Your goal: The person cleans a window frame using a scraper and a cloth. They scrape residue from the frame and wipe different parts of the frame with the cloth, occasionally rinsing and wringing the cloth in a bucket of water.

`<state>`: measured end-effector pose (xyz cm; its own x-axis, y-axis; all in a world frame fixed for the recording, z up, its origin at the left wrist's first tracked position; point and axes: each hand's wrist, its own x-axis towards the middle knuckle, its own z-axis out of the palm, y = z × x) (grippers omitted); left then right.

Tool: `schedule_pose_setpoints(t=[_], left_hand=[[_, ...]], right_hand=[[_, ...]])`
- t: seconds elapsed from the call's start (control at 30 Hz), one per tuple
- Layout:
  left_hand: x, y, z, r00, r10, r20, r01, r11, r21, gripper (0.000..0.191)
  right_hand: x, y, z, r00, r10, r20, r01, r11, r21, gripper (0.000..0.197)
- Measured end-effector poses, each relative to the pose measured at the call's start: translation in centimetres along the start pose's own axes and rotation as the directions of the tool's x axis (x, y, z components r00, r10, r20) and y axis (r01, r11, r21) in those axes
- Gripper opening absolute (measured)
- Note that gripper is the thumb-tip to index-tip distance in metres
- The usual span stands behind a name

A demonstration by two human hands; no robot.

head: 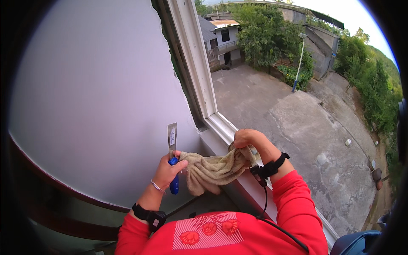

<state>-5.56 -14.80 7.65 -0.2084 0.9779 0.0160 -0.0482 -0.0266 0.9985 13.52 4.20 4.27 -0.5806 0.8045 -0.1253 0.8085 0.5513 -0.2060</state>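
My left hand [168,170] grips a putty knife [173,161] with a blue handle, its metal blade pointing up and bearing a label with writing. The same hand also pinches one end of a beige towel cloth [213,170]. My right hand [247,138] is closed on the cloth's other end, above the window sill. Between both hands the cloth hangs in loose folds. The fingers of my right hand are partly hidden by the back of the hand and the cloth.
A smooth pale wall panel [102,95] stands at the left, with a ragged edge beside the white window frame [199,70]. The sill [220,143] runs below my right arm. Through the window, a concrete yard [306,137] lies below. A black cable [266,199] hangs from my right wrist.
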Motion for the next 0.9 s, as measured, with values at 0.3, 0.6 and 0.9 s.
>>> schedule_pose_setpoints(t=[0.3, 0.6, 0.9], left_hand=[[0.6, 2.4, 1.0, 0.984, 0.065, 0.166, -0.107, 0.961, 0.254, 0.019], [9.7, 1.0, 7.9, 0.828, 0.399, 0.394, -0.56, 0.607, 0.563, 0.014], [9.4, -2.2, 6.6, 0.955, -0.077, 0.285, 0.159, 0.947, -0.277, 0.017]], right_hand=[[-15.5, 7.8, -6.0, 0.883, 0.025, 0.469, -0.128, 0.974, 0.189, 0.03], [-21.1, 7.4, -3.9, 0.929, 0.267, 0.256, -0.264, 0.963, -0.046, 0.029], [-16.4, 0.8, -2.0, 0.932, -0.073, -0.356, 0.185, 0.939, 0.29, 0.022]])
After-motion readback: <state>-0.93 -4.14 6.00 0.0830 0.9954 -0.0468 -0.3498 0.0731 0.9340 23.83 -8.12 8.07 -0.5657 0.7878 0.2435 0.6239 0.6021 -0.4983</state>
